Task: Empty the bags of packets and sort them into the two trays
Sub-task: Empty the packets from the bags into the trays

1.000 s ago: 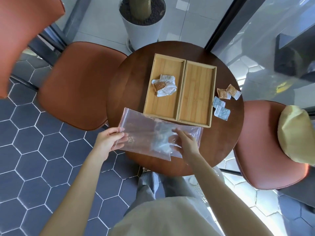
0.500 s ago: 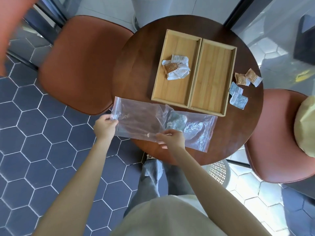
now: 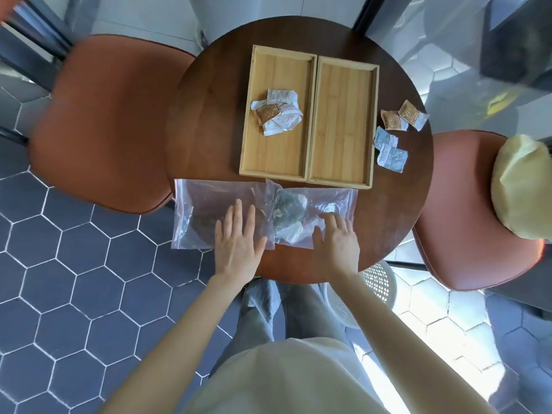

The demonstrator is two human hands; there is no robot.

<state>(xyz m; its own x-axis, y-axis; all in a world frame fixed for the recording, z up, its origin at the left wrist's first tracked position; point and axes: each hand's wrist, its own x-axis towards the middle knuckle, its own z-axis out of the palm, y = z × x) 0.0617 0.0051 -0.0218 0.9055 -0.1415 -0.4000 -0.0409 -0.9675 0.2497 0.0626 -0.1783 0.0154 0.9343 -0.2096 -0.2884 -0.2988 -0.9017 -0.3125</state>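
Observation:
Two clear plastic bags lie flat on the near edge of the round table (image 3: 206, 115). My left hand (image 3: 237, 243) rests with straight fingers on the left bag (image 3: 206, 210), which overhangs the table edge. My right hand (image 3: 336, 243) presses flat on the right bag (image 3: 328, 201), which holds a dark clump of packets (image 3: 288, 212). Beyond the bags stand two wooden trays side by side. The left tray (image 3: 274, 156) holds a small pile of white and brown packets (image 3: 276, 115). Nothing lies in the right tray (image 3: 343, 130).
Loose brown packets (image 3: 401, 115) and pale blue packets (image 3: 389, 150) lie on the table right of the trays. Red-brown chairs stand at the left (image 3: 104, 124) and right (image 3: 466, 234); a yellow cushion (image 3: 521, 186) sits on the right one. Hexagon-tiled floor lies below.
Both hands let go of the bags' edges and now lie flat on top of them. The bags have settled flat onto the table's near edge.

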